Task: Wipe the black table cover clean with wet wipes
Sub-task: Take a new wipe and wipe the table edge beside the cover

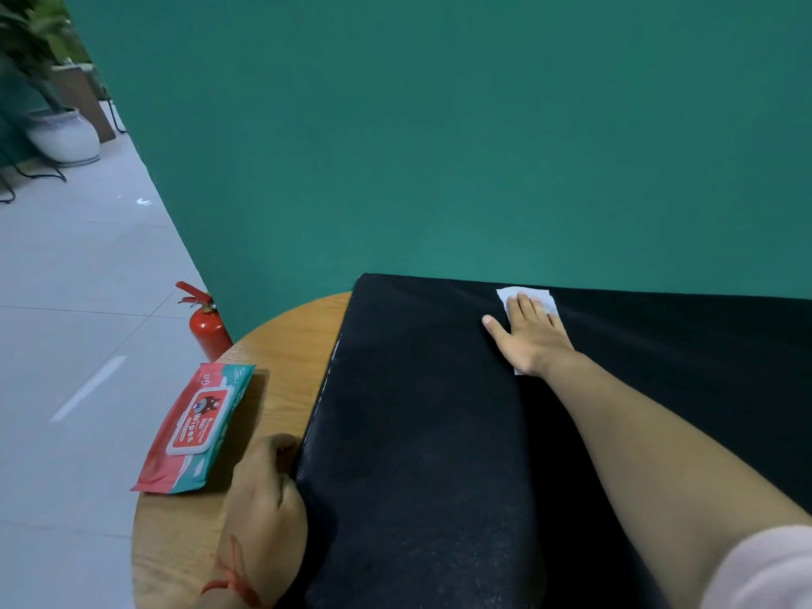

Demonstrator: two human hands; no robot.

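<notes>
The right hand (534, 334), fingers flat and slightly apart, pressed a white wet wipe (527, 296) onto the far edge of the black fabric table cover (417, 432). The left hand (263, 490), fingers clamped on the cover's near edge, probably kept it taut on the round wooden bench (281, 371).

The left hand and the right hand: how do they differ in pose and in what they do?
The right hand lies flat with spread fingers, pressing a white wipe onto the black table cover near its far edge. The left hand is curled and grips the cover's near left edge. The right arm is stretched far out; the left hand stays close to the body. Both touch the cover.
</notes>
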